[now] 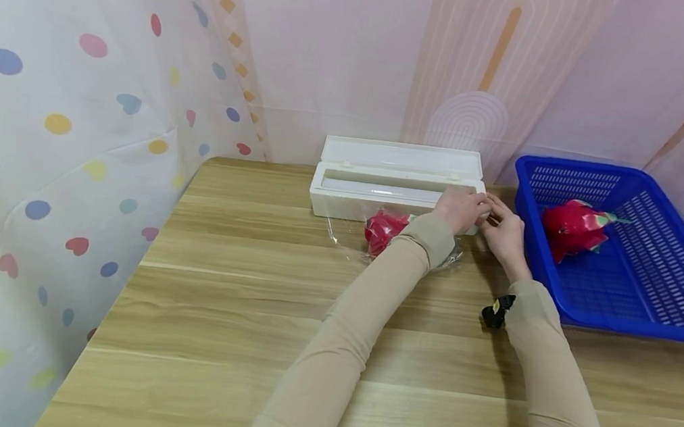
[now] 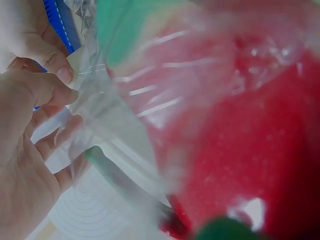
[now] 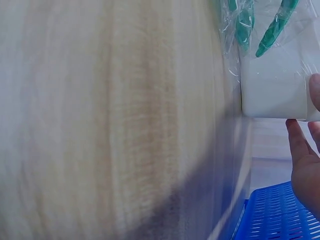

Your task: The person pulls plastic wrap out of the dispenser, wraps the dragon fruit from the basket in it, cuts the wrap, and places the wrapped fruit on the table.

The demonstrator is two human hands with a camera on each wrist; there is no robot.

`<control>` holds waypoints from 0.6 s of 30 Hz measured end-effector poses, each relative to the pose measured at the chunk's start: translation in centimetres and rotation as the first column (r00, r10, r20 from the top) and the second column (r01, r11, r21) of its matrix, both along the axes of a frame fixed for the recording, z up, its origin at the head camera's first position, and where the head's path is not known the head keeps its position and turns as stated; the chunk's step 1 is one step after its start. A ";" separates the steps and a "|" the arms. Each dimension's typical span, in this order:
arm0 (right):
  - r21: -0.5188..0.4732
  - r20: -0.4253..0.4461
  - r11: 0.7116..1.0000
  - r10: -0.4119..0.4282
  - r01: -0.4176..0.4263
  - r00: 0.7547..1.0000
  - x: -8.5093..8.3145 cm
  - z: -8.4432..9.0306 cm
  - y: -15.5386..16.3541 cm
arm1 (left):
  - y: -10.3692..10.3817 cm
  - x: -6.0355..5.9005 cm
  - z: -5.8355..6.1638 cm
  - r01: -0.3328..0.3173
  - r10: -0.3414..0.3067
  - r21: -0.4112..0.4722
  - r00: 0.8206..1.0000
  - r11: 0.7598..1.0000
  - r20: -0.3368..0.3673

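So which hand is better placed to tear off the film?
Probably the left hand: it pinches the film at the dispenser end. The right hand sits beside it.

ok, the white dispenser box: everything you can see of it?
The long white plastic cling-film dispenser box lies across the far edge of the wooden table, its hinged lid open and leaning back. Clear film runs from it over a red dragon fruit. Both the left hand and right hand are at its right end.
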State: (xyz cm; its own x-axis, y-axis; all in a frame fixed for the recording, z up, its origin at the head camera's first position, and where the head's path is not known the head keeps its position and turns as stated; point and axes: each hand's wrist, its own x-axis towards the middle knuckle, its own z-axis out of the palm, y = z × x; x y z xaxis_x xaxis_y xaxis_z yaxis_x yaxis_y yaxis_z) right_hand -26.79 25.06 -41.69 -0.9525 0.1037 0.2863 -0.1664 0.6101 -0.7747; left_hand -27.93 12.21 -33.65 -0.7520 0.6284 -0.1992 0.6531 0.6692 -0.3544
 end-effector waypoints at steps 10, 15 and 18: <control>0.016 0.012 1.000 -0.027 0.027 1.000 -0.1 0.1 -0.1 | -0.1 0.3 0.1 -0.043 0.043 -0.005 0.999 0.999 0.022; 0.047 -0.040 0.998 -0.031 0.033 0.999 0.0 0.2 -0.3 | -0.2 0.6 0.3 -0.078 0.078 0.000 0.996 0.997 0.045; 0.051 -0.055 0.998 -0.029 0.032 0.998 0.0 0.1 -0.3 | -0.2 0.7 0.4 -0.098 0.098 -0.012 0.994 0.995 0.048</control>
